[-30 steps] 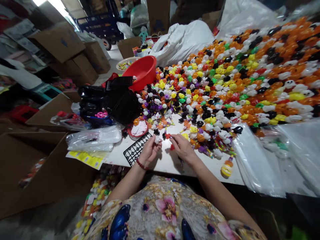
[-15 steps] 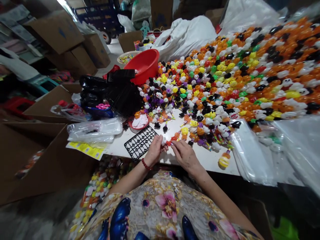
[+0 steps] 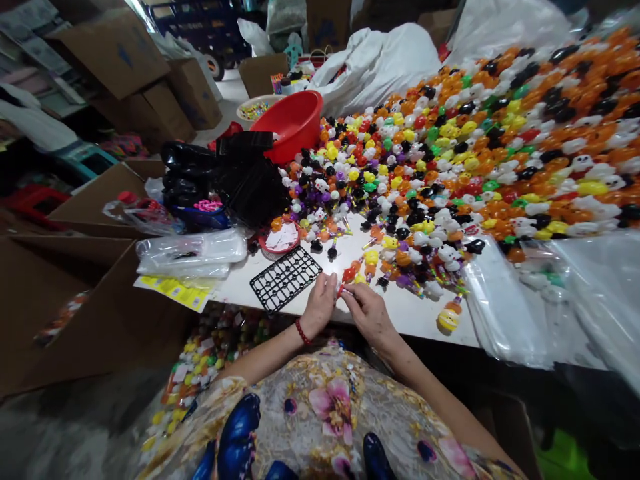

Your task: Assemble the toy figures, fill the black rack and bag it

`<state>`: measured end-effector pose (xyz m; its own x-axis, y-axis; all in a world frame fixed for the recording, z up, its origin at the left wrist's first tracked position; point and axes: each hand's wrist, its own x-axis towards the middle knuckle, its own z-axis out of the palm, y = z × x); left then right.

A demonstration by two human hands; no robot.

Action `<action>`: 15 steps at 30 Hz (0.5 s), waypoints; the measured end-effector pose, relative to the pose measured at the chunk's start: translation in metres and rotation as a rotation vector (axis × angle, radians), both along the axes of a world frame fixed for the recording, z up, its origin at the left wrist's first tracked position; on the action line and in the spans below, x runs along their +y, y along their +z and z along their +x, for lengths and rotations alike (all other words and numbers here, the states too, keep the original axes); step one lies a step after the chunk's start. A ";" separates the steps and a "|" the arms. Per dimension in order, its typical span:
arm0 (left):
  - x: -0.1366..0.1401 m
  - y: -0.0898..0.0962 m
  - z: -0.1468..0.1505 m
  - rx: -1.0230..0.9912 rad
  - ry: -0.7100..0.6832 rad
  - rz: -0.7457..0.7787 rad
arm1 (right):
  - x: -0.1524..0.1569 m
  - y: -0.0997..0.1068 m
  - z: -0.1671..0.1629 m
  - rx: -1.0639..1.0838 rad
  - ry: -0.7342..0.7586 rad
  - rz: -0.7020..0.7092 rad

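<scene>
My left hand [image 3: 321,305] is closed over a small plastic toy piece, most of which its fingers hide. At its edge a bit of red plastic piece [image 3: 341,291] shows, pinched by the thumb and fingers of my right hand [image 3: 368,312]. Both hands meet above the front edge of the white table [image 3: 300,291]. Left of them lies a black plastic grid tray [image 3: 286,280]. Just beyond my fingers are a red figure [image 3: 349,275] and a yellow figure [image 3: 371,257]. A yellow round-headed toy [image 3: 449,319] lies to the right.
A large heap of coloured figures [image 3: 470,160] covers the back and right. Behind the tray sits a small red basket [image 3: 280,240] with white paper slips. Clear plastic bags [image 3: 193,253] and black bags [image 3: 245,177] lie left; a red basin [image 3: 295,127] stands behind. More clear bags [image 3: 505,300] lie right.
My hands have drawn closer together. The white figure that showed in my left fingers is now hidden, and less red shows between the hands. A red figure is now visible beyond them.
</scene>
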<state>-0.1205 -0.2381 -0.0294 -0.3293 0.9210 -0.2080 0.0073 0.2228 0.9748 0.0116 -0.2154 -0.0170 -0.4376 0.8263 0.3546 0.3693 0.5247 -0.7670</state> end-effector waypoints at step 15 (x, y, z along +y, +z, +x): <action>-0.033 0.140 -0.053 -0.304 0.038 0.726 | 0.111 0.005 0.047 -0.309 -0.413 0.507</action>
<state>-0.1732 -0.2712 0.1111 -0.3882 0.8502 0.3555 -0.2776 -0.4758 0.8346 0.0583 -0.1044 -0.0118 -0.2674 0.7124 0.6488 0.7749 0.5592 -0.2946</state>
